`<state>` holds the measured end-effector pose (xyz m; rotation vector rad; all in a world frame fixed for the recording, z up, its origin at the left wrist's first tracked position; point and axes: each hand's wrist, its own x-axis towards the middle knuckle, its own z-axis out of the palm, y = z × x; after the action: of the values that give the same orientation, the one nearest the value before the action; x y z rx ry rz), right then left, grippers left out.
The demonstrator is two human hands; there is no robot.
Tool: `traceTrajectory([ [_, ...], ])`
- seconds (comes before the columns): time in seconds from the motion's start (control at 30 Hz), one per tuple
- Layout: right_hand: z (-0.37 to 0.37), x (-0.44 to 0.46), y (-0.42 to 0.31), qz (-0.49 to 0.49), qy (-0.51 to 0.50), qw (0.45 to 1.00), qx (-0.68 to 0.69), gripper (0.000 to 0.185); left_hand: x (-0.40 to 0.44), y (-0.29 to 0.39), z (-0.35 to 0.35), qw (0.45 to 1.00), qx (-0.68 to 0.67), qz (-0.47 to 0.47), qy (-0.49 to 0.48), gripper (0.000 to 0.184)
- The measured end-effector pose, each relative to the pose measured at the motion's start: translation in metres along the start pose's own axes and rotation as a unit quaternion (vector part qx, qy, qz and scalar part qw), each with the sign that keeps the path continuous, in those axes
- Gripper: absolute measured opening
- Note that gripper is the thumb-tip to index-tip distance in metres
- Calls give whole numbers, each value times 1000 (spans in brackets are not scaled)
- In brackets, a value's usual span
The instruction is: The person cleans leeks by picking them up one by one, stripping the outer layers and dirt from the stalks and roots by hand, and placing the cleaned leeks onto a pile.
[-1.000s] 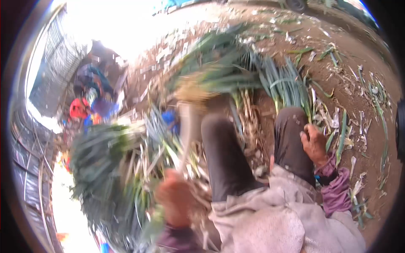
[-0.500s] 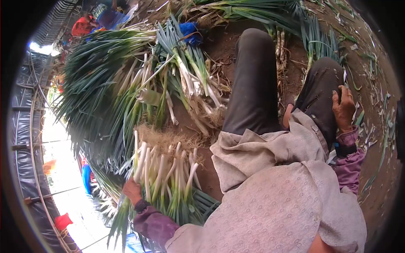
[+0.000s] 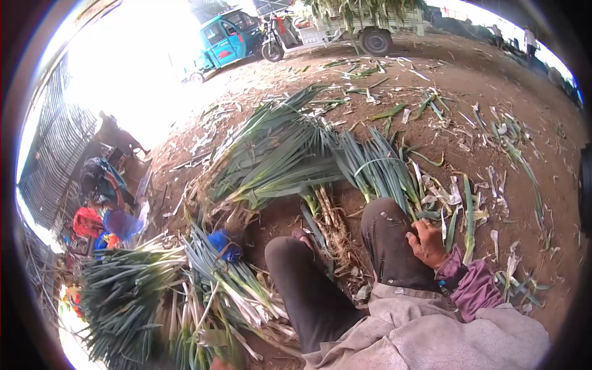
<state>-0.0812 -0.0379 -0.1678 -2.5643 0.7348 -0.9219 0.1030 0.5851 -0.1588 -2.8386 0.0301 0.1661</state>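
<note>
My right hand rests against the outer side of my right knee, its fingers bent; whether it holds anything is hidden. Of my left hand only a blurred bit shows at the bottom edge, beside the green onions heaped at the lower left. Just beyond my right knee lies a tied green bundle. More long-leaved onions lie on the soil ahead of my knees. White stalks spread left of my left leg, near a blue bunch of string.
Leaf scraps litter the brown ground. A person crouches at the left near a red bag. A turquoise three-wheeler and a loaded cart stand at the back. People stand far off at the upper right.
The view has tilted up from the onions at the lower left, bringing the vehicles into sight. My left hand has slipped almost out of the frame. My right hand remains by my knee.
</note>
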Motion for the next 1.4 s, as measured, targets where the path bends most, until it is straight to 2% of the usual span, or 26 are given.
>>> traceTrajectory([
  [0.03,1,-7,10,17,2,1000,4,24,26,32,-11,996,-28,62,48,25],
  [0.07,0,-14,20,36,-13,999,-8,24,44,74,-37,967,-199,92,133,22],
  [0.13,-1,-27,39,73,-46,996,-31,24,67,150,-96,929,-253,207,170,42],
  [0.2,-8,-36,51,99,-62,992,-48,24,87,213,-119,854,-374,282,226,44],
  [0.3,-11,-64,83,160,-121,976,-82,24,82,289,-177,791,-415,361,269,39],
  [0.37,-2,-75,100,154,-96,979,-92,25,82,322,-186,752,-415,417,297,38],
  [0.4,-1,-87,110,160,-92,977,-102,26,86,336,-179,753,-415,421,288,39],
  [0.43,3,-90,117,199,-115,969,-87,25,86,344,-184,776,-395,434,232,38],
  [0.47,6,-96,127,195,-110,972,-77,24,84,349,-190,794,-372,450,168,37],
  [0.53,21,-112,150,259,-130,953,-82,23,80,354,-189,815,-285,477,164,34],
  [0.57,23,-113,149,286,-147,942,-99,24,78,355,-185,807,-274,488,186,31],
  [0.6,27,-108,155,299,-156,935,-114,25,77,354,-178,799,-269,491,220,29],
  [0.67,41,-115,171,291,-126,945,-77,27,80,350,-174,804,-255,491,217,28],
  [0.7,43,-112,172,308,-143,938,-69,28,83,349,-173,807,-247,490,218,28],
  [0.8,64,-116,190,314,-148,936,-59,29,100,341,-168,820,-291,466,158,29],
  [0.83,71,-113,197,330,-159,930,-38,28,102,341,-168,824,-269,465,180,20],
  [0.9,90,-107,217,357,-177,917,7,27,104,344,-172,832,-252,467,160,20],
  [1.0,115,-97,236,294,-49,952,-68,29,91,358,-186,836,-242,470,148,18],
  [1.1,112,-57,242,388,-216,891,-92,44,68,375,-213,853,-204,462,134,18],
  [1.2,135,-59,267,389,-217,895,-30,60,70,375,-214,870,-189,434,136,16],
  [1.23,144,-61,279,387,-208,898,10,70,73,374,-211,871,-201,428,135,15],
  [1.27,148,-59,284,430,-222,874,42,76,75,373,-208,871,-213,423,133,15],
  [1.33,168,-76,304,442,-204,871,60,86,78,373,-207,870,-222,422,127,15],
  [1.37,168,-75,304,462,-210,854,110,94,79,375,-207,871,-223,421,124,15],
  [1.4,169,-73,305,478,-242,838,105,94,79,375,-207,871,-223,420,122,14],
])
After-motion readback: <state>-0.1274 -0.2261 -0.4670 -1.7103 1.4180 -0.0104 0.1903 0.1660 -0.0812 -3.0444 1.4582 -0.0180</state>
